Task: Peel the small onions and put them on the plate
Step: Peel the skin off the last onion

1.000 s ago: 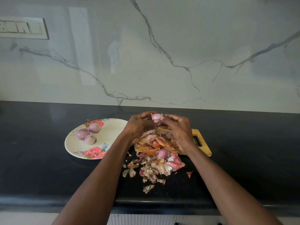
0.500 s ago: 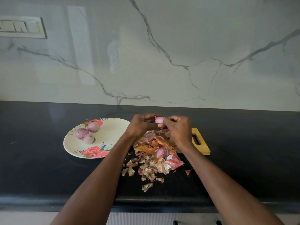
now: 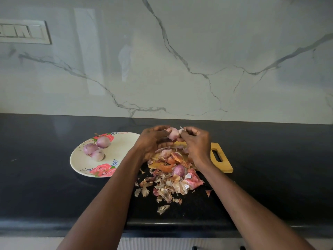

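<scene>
Pink onion [image 3: 172,132] pinched between left hand [image 3: 153,139] and right hand [image 3: 197,143], above peels [image 3: 171,177]

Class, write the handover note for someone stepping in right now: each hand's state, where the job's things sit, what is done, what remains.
Left hand holds the small onion above the cutting board. Right hand pinches a loose skin at the onion's top.
Done: three peeled onions lie on the floral plate.
Left: finish this onion, plate it, then peel the onion lying among the peels.
</scene>
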`<state>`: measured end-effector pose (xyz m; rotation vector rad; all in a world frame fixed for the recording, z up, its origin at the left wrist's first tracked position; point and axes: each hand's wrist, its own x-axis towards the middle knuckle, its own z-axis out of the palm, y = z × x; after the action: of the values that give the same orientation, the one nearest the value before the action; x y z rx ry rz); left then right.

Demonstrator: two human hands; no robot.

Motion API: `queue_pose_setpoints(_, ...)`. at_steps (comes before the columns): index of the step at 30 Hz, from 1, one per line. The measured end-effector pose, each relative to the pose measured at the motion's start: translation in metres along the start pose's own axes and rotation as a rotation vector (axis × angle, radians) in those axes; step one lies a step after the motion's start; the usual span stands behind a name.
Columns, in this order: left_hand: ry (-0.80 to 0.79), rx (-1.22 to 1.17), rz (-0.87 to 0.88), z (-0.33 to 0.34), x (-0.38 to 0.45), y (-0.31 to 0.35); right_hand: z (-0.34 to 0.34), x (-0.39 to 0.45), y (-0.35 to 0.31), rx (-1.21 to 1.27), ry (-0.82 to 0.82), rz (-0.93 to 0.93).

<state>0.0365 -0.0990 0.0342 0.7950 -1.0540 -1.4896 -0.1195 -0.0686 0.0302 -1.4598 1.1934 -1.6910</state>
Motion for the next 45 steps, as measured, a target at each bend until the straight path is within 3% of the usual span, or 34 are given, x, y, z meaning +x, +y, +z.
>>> queue_pose_setpoints(6,-0.055,-0.173,-0.032,-0.001,-0.002,0.005,-0.001,0.008,0.0,0.262,0.031,0.192)
queue_pose_setpoints(13,0.003,-0.143,0.039,0.001,-0.001,0.003,0.0,0.012,0.011,-0.003,-0.039,0.163)
queue_pose_setpoints(22,-0.043,-0.131,0.037,0.004,-0.003,0.003,-0.003,0.008,0.011,-0.202,-0.154,-0.158)
queue_pose_setpoints(27,-0.008,-0.064,0.035,0.006,-0.001,-0.001,-0.002,0.008,0.018,-0.227,-0.065,-0.208)
queue_pose_setpoints(35,-0.039,-0.191,-0.045,0.004,-0.002,0.001,-0.004,0.008,0.009,-0.002,-0.039,-0.033)
queue_pose_setpoints(42,-0.001,-0.222,-0.002,0.001,0.001,-0.001,0.001,0.008,0.009,-0.082,-0.117,-0.019)
queue_pose_setpoints(45,-0.015,-0.221,-0.007,0.0,0.001,-0.001,0.001,0.007,0.014,-0.133,-0.119,-0.095)
